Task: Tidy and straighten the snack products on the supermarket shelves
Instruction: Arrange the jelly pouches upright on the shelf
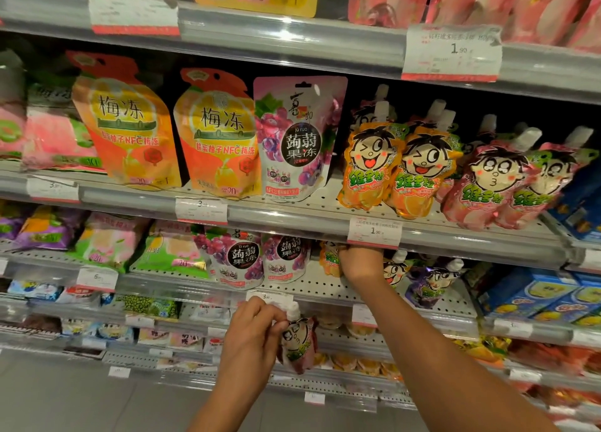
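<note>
While left hand (pixel 252 329) is pinching purple spouted jelly pouch (pixel 297 345) near its white cap, holding it in air in front of lower shelves, right hand (pixel 359 261) is reaching into third shelf (pixel 325 285), under price rail; its fingers are hidden behind tag, grip cannot be told. Orange pouch (pixel 329 258) is sitting just left of right hand, touching it. Grape konjac bags (pixel 234 257) are standing further left on same shelf. Orange and pink cartoon pouches (pixel 419 171) are leaning on shelf above.
</note>
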A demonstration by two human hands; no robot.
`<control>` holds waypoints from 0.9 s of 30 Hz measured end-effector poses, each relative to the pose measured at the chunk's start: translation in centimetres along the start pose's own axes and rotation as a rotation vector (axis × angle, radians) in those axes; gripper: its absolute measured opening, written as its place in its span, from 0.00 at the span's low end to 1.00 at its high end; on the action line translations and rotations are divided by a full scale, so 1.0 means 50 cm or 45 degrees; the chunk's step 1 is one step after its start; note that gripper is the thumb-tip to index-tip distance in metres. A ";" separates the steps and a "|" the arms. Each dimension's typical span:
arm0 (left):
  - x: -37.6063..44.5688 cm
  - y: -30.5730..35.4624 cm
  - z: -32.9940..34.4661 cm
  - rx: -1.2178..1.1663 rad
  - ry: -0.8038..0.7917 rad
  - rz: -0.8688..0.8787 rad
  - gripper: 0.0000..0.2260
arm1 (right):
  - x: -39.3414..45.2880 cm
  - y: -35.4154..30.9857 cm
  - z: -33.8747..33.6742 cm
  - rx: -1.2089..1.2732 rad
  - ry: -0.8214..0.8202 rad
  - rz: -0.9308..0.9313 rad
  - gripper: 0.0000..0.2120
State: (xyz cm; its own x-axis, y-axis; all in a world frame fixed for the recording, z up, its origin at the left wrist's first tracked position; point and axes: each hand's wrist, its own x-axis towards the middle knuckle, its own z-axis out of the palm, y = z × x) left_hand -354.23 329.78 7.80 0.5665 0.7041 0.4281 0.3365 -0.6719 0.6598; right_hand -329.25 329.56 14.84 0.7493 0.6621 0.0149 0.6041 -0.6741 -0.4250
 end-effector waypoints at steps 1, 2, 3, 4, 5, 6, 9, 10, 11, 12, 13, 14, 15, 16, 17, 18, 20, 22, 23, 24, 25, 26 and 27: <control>0.001 0.000 0.000 -0.010 0.009 0.002 0.04 | 0.001 0.001 0.002 -0.022 -0.002 -0.014 0.08; 0.003 0.000 0.000 -0.019 0.015 0.005 0.05 | 0.001 0.001 0.002 -0.051 0.003 -0.019 0.08; 0.005 0.000 0.001 -0.025 0.014 0.008 0.06 | 0.001 0.002 0.002 -0.067 0.018 -0.027 0.09; 0.006 0.000 0.003 -0.029 0.007 0.010 0.06 | 0.003 0.006 0.000 -0.063 0.026 -0.045 0.11; 0.007 0.000 0.004 -0.031 0.004 0.015 0.06 | 0.002 0.009 0.002 -0.074 0.040 -0.074 0.13; 0.009 0.000 0.005 -0.033 0.007 0.020 0.07 | -0.007 0.010 -0.002 -0.123 0.063 -0.126 0.14; 0.014 0.003 0.007 -0.058 0.019 0.017 0.07 | -0.053 0.027 0.001 -0.184 0.270 -0.422 0.16; 0.014 0.004 0.008 -0.066 0.021 0.017 0.08 | -0.075 0.040 0.005 -0.155 0.367 -0.494 0.16; 0.015 0.004 0.008 -0.073 0.021 0.018 0.08 | -0.097 0.053 0.005 -0.088 0.398 -0.530 0.15; 0.016 0.004 0.009 -0.075 0.025 0.021 0.08 | -0.118 0.066 0.001 -0.039 0.437 -0.537 0.15; 0.018 0.004 0.010 -0.073 0.029 0.025 0.08 | -0.135 0.081 -0.003 0.035 0.468 -0.525 0.15; 0.018 0.004 0.011 -0.070 0.027 0.024 0.08 | -0.153 0.094 -0.010 0.112 0.504 -0.521 0.15; 0.019 0.004 0.012 -0.069 0.022 0.018 0.08 | -0.167 0.112 -0.014 0.132 0.536 -0.523 0.15; 0.019 0.002 0.014 -0.065 0.016 0.008 0.07 | -0.172 0.132 -0.017 0.130 0.576 -0.515 0.16; 0.019 0.002 0.016 -0.063 0.010 -0.008 0.06 | -0.172 0.149 -0.020 0.137 0.599 -0.484 0.18; 0.021 0.002 0.017 -0.075 0.003 -0.034 0.05 | -0.169 0.163 -0.022 0.134 0.611 -0.426 0.19; 0.024 0.005 0.016 -0.138 -0.014 -0.111 0.07 | -0.160 0.179 -0.028 0.098 0.635 -0.324 0.21; 0.030 0.013 0.011 -0.163 -0.007 -0.163 0.11 | -0.152 0.185 -0.030 0.059 0.653 -0.268 0.24; 0.032 0.017 0.009 -0.178 -0.001 -0.179 0.12 | -0.147 0.186 -0.028 0.048 0.661 -0.247 0.24; 0.034 0.020 0.006 -0.202 0.006 -0.194 0.13 | -0.141 0.188 -0.026 0.038 0.654 -0.223 0.24; 0.036 0.023 0.004 -0.227 0.016 -0.209 0.13 | -0.134 0.189 -0.024 0.029 0.635 -0.215 0.25; 0.036 0.024 0.002 -0.255 0.028 -0.225 0.13 | -0.127 0.192 -0.021 0.020 0.620 -0.213 0.26; 0.036 0.025 0.000 -0.288 0.040 -0.249 0.13 | -0.119 0.194 -0.021 0.031 0.594 -0.204 0.26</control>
State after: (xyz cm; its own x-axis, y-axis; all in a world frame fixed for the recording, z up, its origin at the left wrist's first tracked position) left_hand -352.78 330.20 9.39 0.4829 0.8242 0.2957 0.2591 -0.4571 0.8508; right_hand -327.56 318.75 11.56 0.6925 0.5356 0.4833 0.7193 -0.5643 -0.4052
